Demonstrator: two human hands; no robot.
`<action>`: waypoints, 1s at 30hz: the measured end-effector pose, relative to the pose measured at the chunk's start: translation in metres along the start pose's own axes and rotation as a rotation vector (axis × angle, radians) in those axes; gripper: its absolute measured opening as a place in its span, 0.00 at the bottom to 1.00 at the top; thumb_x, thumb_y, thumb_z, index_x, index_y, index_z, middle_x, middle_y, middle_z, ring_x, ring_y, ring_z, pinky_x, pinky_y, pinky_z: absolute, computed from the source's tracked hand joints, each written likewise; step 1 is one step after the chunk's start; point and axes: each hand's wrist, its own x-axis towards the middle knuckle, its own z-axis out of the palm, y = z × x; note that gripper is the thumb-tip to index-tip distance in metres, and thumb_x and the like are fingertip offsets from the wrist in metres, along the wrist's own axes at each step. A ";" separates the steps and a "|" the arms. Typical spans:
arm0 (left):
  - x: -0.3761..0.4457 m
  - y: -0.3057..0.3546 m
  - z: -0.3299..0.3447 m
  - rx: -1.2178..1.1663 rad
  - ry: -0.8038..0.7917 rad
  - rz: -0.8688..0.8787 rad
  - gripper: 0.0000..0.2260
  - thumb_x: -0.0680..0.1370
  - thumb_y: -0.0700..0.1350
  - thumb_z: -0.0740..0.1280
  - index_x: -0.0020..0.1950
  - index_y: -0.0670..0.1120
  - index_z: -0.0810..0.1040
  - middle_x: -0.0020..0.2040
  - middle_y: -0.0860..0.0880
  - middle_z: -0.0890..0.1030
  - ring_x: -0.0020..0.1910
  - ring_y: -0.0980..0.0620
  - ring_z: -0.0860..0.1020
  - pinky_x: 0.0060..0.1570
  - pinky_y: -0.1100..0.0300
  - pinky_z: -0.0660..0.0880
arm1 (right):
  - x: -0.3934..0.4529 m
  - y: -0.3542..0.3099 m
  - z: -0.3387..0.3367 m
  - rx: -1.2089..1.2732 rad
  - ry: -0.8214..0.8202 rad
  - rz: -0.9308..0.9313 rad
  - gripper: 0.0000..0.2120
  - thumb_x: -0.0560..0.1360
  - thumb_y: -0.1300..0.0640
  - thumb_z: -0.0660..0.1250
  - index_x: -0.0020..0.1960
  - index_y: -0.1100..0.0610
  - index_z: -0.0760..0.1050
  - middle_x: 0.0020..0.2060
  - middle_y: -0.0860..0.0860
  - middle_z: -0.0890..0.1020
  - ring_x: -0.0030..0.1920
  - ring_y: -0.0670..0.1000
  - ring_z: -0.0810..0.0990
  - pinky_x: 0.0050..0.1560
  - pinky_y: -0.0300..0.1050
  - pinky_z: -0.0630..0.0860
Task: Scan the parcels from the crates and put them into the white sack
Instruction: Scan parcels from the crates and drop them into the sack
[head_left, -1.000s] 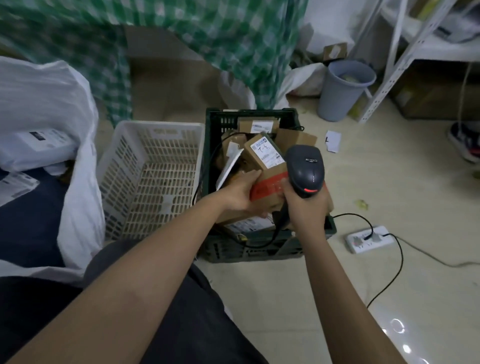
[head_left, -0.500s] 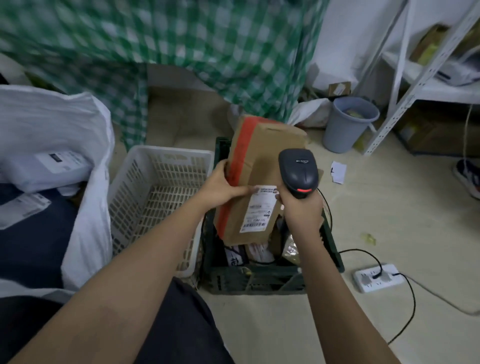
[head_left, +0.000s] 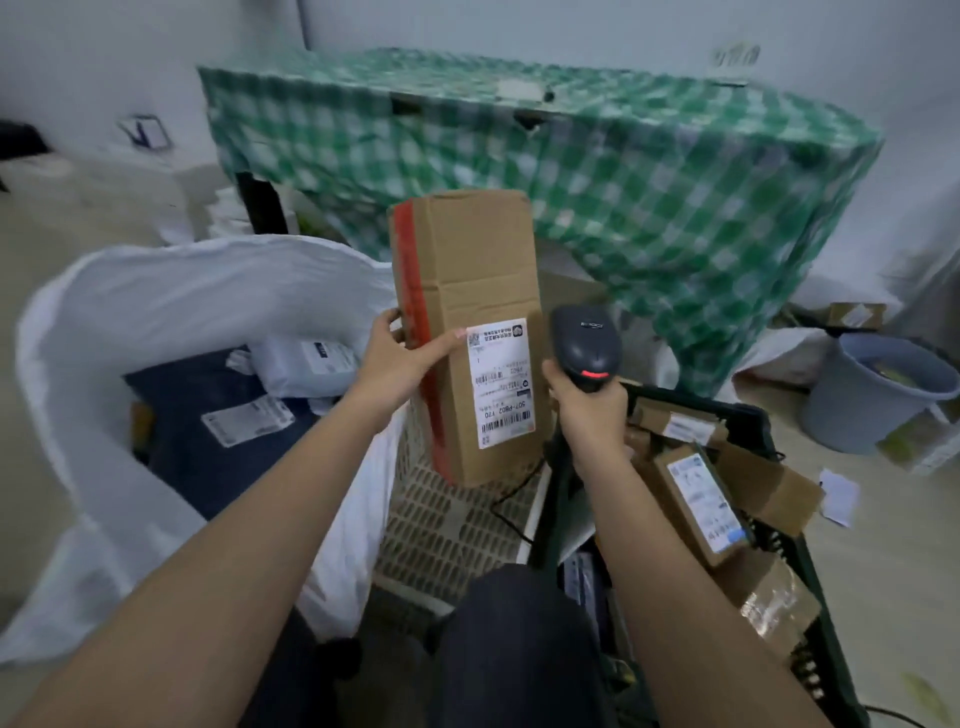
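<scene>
Left hand grip clamps box; right hand grip wraps scanner, handle hidden.

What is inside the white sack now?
The white sack holds a dark blue parcel with a white label, and a white parcel lying on it. Anything beneath these is covered, and the left arm hides the sack's near right side.

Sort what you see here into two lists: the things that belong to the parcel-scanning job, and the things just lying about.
Belongs to the job:
tall brown cardboard parcel with red tape
black handheld barcode scanner
big white sack
dark green plastic crate
white slotted plastic crate

Just lying about:
grey plastic bin
green checked tablecloth
white paper scrap
</scene>
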 end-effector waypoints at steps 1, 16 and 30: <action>0.003 -0.001 -0.012 -0.002 0.026 -0.003 0.43 0.65 0.58 0.77 0.74 0.49 0.60 0.63 0.52 0.76 0.56 0.54 0.78 0.58 0.54 0.75 | 0.000 0.004 0.011 -0.017 -0.026 0.006 0.07 0.70 0.58 0.76 0.46 0.55 0.80 0.44 0.53 0.84 0.48 0.52 0.82 0.47 0.43 0.74; 0.021 -0.043 -0.057 -0.321 0.173 -0.063 0.43 0.72 0.56 0.72 0.76 0.64 0.44 0.71 0.50 0.70 0.63 0.48 0.76 0.46 0.58 0.78 | 0.014 0.045 0.062 0.066 0.024 0.174 0.25 0.70 0.52 0.76 0.65 0.58 0.76 0.56 0.51 0.82 0.56 0.50 0.79 0.57 0.46 0.74; 0.036 -0.061 -0.027 -0.275 0.061 -0.080 0.47 0.73 0.55 0.71 0.75 0.64 0.36 0.70 0.51 0.70 0.54 0.54 0.79 0.53 0.53 0.79 | 0.041 0.057 0.025 0.252 -0.015 0.248 0.16 0.72 0.59 0.75 0.58 0.53 0.77 0.53 0.50 0.83 0.56 0.51 0.81 0.63 0.51 0.75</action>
